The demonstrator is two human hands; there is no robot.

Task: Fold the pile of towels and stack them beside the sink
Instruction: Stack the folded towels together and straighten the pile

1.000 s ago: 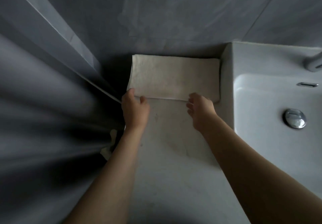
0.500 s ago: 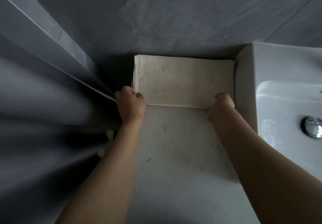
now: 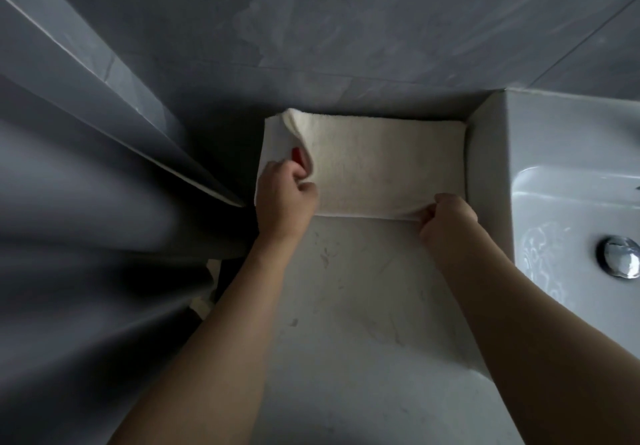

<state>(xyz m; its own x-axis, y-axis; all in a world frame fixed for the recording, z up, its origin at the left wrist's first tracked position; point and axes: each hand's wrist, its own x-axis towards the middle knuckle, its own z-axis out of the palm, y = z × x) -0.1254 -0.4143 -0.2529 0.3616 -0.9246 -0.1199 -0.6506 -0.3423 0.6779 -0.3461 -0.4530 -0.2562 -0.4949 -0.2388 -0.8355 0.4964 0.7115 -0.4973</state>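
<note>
A folded cream towel (image 3: 381,164) lies at the back of the pale counter (image 3: 363,306), against the grey wall and the side of the white sink (image 3: 561,181). A white layer (image 3: 277,146) shows under it at the left. My left hand (image 3: 285,198) pinches the towel's near left corner and lifts the left edge, which curls up. Something small and red (image 3: 298,155) shows under the lifted edge. My right hand (image 3: 446,219) pinches the near right corner of the towel, beside the sink wall.
The sink basin has a chrome drain plug (image 3: 620,259). A grey tiled wall (image 3: 346,28) runs behind the counter. A grey curtain-like surface (image 3: 86,236) fills the left side, past the counter's left edge.
The view has swung left, so the sink sits further right. My left hand has lifted the towel's left edge, baring the white layer and a red spot. My right hand moved to the right corner.
</note>
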